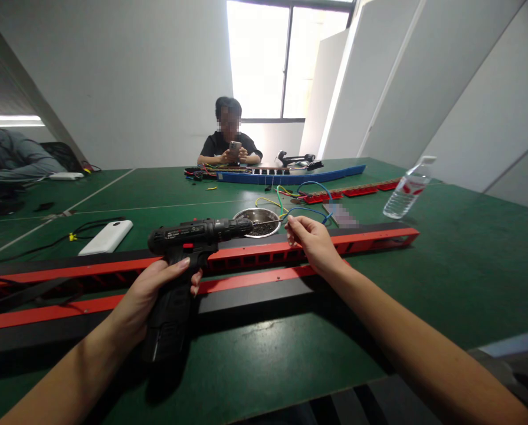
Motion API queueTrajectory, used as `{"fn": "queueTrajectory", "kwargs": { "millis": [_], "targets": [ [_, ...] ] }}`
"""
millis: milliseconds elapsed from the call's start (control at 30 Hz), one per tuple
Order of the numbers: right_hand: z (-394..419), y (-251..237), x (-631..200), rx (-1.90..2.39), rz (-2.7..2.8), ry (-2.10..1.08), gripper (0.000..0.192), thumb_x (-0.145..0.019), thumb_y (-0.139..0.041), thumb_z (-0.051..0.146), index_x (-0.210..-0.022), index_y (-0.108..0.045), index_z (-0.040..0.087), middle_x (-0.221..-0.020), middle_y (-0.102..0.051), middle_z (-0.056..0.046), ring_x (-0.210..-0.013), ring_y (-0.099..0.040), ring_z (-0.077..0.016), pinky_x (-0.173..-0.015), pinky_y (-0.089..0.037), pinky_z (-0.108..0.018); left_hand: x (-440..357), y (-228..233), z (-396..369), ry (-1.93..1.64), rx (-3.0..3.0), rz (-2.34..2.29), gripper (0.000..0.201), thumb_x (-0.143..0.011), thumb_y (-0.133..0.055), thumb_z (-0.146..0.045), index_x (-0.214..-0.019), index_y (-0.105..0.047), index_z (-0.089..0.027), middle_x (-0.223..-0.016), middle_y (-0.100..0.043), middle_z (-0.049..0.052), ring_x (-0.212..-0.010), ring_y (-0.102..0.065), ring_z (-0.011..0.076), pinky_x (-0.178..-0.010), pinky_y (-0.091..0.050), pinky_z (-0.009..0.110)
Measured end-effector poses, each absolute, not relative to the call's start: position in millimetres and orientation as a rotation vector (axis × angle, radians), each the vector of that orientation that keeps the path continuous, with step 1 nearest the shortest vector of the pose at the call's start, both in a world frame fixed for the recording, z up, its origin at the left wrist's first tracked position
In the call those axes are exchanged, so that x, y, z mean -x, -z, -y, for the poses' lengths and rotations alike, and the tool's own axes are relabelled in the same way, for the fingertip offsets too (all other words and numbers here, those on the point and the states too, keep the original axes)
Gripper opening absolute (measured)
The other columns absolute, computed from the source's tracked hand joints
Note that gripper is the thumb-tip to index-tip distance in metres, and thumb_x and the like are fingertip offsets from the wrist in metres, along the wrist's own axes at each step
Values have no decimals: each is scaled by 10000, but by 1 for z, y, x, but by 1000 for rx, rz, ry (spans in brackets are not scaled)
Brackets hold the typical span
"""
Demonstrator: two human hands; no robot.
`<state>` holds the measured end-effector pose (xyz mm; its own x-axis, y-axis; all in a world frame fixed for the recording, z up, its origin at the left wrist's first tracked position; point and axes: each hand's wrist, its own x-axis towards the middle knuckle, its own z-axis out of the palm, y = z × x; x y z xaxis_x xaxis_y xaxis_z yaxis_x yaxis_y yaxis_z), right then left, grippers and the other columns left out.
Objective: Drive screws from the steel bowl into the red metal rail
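Far out past your left hand lies a white power bank (105, 237) on the green table (445, 277), its cable trailing away. Your left hand (151, 295) is wrapped around the grip of the black cordless drill (188, 248), its nose pointing right toward your other hand; it looks heavy at the battery end, so hold it low on the handle. A white label on its body is too small to read. Just beyond the bit sits a steel bowl (259, 221) of dark screws. Your right hand (312, 242) is pinched narrow above the red-and-black rail (255, 257), seemingly on something tiny; I cannot tell what. Well off to its right stands a water bottle (407, 189), red label unreadable.
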<state>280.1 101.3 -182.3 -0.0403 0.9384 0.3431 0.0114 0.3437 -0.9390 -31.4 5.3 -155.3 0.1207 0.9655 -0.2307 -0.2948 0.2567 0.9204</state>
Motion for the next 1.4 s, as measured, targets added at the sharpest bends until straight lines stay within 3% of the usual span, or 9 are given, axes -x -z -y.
{"fn": "queueTrajectory", "kwargs": {
  "millis": [633, 1400],
  "targets": [
    [-100, 183, -280, 953, 1562, -885, 556, -932, -502, 719, -694, -540, 218, -576, -526, 14, -544, -486, -137, -572, -404, -279, 31, 158, -8, -1100, -873, -1037, 194, -809, -800, -261, -875, -729, -94, -764, -695, 77, -618, -672, 152, -578, -575, 218],
    [-95, 183, -281, 994, 1622, -718, 512, -969, -502, 658, -688, -489, 230, -584, -511, 18, -552, -477, -144, -575, -389, -289, 32, 159, -6, -1075, -928, -1076, 199, -814, -797, -279, -859, -736, -96, -765, -708, 83, -627, -676, 159, -589, -569, 226]
  ]
}}
